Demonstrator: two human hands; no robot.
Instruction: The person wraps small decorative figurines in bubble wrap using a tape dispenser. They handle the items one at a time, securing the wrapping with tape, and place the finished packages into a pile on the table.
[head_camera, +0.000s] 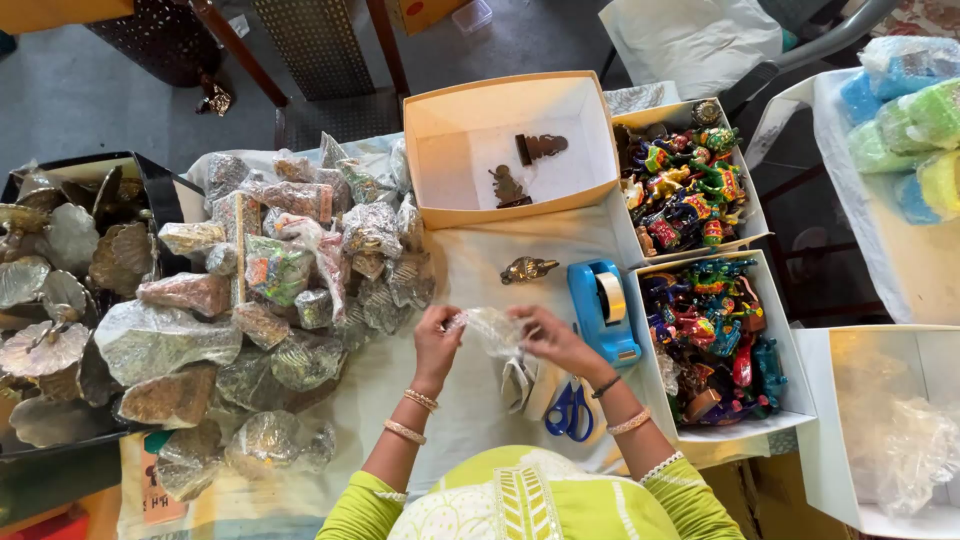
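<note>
Holding a small item wrapped in clear bubble wrap (493, 328) between both hands, you work at the near middle of a cloth-covered table (470, 265). Your left hand (436, 340) pinches its left end, fingers closed on the plastic; your right hand (553, 338) clamps the right end likewise. Just right of your right hand stands a blue tape dispenser (603, 310), with blue-handled scissors (569, 410) nearer you. A small brass figurine (527, 268) lies just beyond the bundle. Farther off, an open cardboard box (505, 150) holds two dark figurines. Wrapped pieces (290, 300) pile up at left; two boxes of painted figurines (705, 270) sit at right.
</note>
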